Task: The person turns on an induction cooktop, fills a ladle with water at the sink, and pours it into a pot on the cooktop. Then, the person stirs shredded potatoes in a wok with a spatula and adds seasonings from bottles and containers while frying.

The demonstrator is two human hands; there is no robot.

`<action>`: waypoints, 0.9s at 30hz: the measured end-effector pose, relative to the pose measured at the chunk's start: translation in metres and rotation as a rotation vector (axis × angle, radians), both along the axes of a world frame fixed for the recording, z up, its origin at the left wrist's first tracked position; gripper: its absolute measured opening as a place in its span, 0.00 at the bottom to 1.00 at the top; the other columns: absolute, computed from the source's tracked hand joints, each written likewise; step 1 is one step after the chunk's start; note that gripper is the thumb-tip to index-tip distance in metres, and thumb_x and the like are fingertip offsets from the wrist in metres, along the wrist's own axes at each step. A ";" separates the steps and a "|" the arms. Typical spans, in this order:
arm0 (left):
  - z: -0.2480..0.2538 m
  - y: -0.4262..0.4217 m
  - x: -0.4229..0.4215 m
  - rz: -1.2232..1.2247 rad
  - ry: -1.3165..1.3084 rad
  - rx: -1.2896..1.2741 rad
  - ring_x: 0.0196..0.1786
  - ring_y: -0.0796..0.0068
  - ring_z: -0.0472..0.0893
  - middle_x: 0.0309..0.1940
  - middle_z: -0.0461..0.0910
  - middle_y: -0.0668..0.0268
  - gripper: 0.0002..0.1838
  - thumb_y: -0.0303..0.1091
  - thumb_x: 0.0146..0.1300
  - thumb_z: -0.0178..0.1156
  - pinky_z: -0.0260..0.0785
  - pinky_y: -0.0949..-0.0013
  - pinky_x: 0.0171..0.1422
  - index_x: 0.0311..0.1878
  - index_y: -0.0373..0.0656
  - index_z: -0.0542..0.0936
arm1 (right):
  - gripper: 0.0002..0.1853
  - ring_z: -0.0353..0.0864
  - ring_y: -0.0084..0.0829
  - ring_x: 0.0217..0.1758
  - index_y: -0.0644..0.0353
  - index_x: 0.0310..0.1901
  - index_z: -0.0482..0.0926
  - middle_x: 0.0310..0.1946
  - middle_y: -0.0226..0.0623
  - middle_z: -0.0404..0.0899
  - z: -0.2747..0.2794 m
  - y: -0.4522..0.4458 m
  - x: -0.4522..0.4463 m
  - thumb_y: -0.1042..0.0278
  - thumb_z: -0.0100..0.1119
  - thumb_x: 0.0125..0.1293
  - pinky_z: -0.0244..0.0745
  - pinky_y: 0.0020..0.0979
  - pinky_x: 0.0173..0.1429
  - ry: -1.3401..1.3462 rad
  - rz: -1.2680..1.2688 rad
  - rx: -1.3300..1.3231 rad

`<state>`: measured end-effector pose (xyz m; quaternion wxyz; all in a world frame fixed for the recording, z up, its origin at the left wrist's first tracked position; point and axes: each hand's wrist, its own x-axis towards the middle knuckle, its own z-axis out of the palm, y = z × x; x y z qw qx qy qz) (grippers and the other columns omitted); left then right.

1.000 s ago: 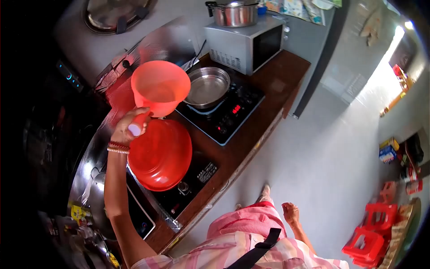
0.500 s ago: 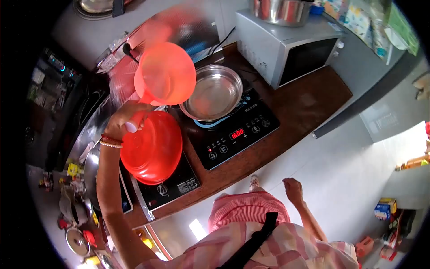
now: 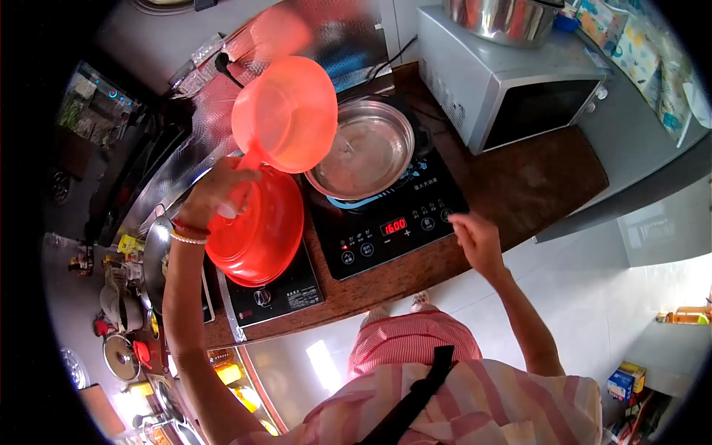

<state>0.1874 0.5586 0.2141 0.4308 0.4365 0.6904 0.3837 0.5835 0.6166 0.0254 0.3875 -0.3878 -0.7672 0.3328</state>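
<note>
My left hand (image 3: 219, 194) is closed around the handle of a red plastic water dipper (image 3: 285, 115). The dipper is tilted, its rim over the left side of a round steel pot (image 3: 374, 152). What looks like a little clear water falls into the pot, whose shiny bottom shows through. The pot sits on a black induction cooker (image 3: 363, 230) with a lit red 1600 display. Below my left hand, a red plastic basin (image 3: 256, 237) rests on a second black cooktop (image 3: 285, 297). My right hand (image 3: 478, 239), fingers curled and apparently holding nothing, is by the induction cooker's right corner.
A silver microwave (image 3: 504, 81) stands at the back right with a steel pot (image 3: 504, 18) on top. A wok (image 3: 157, 256) is left of the basin. The brown counter (image 3: 549, 167) has a curved front edge. Foil sheeting (image 3: 326, 30) lines the wall.
My right hand has risen from beside my body to the induction cooker's corner. My left hand still holds the dipper tilted by the pot; the view has shifted slightly.
</note>
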 end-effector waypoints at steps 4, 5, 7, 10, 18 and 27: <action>-0.015 0.010 -0.023 -0.090 0.111 -0.094 0.24 0.76 0.74 0.30 0.75 0.66 0.18 0.30 0.52 0.60 0.66 0.72 0.17 0.46 0.35 0.71 | 0.14 0.74 0.35 0.28 0.61 0.48 0.73 0.32 0.42 0.73 -0.008 0.067 -0.035 0.69 0.54 0.61 0.71 0.33 0.34 -0.046 -0.047 0.113; -0.013 0.016 -0.017 -0.092 0.199 -0.144 0.24 0.77 0.74 0.29 0.75 0.66 0.18 0.29 0.51 0.60 0.66 0.72 0.17 0.46 0.36 0.71 | 0.17 0.75 0.35 0.29 0.62 0.51 0.70 0.34 0.44 0.73 -0.011 0.080 -0.045 0.68 0.54 0.61 0.71 0.33 0.35 -0.082 -0.085 0.079; -0.013 0.021 -0.005 -0.047 0.312 -0.176 0.24 0.77 0.74 0.27 0.75 0.66 0.18 0.30 0.50 0.61 0.65 0.72 0.17 0.45 0.37 0.72 | 0.23 0.76 0.36 0.32 0.65 0.57 0.64 0.39 0.47 0.72 -0.018 0.102 -0.066 0.64 0.52 0.63 0.71 0.34 0.38 -0.156 -0.159 0.008; -0.029 0.015 -0.010 -0.133 0.602 -0.037 0.29 0.72 0.74 0.32 0.73 0.62 0.18 0.31 0.46 0.63 0.66 0.68 0.24 0.43 0.42 0.74 | 0.30 0.78 0.35 0.31 0.69 0.63 0.54 0.46 0.52 0.70 -0.034 0.137 -0.092 0.60 0.48 0.65 0.74 0.33 0.33 -0.099 -0.144 -0.352; -0.056 -0.002 -0.010 -0.449 1.416 0.510 0.44 0.53 0.73 0.47 0.70 0.52 0.25 0.34 0.40 0.66 0.68 0.58 0.45 0.47 0.51 0.75 | 0.26 0.79 0.28 0.22 0.67 0.63 0.55 0.42 0.50 0.75 -0.021 0.160 -0.111 0.69 0.46 0.65 0.76 0.30 0.20 0.154 -0.146 -0.567; -0.054 -0.011 0.043 -0.055 1.182 0.369 0.34 0.45 0.74 0.30 0.75 0.47 0.25 0.38 0.52 0.60 0.67 0.49 0.37 0.52 0.41 0.66 | 0.22 0.79 0.43 0.42 0.66 0.57 0.67 0.45 0.53 0.75 -0.019 0.187 -0.126 0.67 0.48 0.62 0.76 0.42 0.45 0.074 -0.319 -0.523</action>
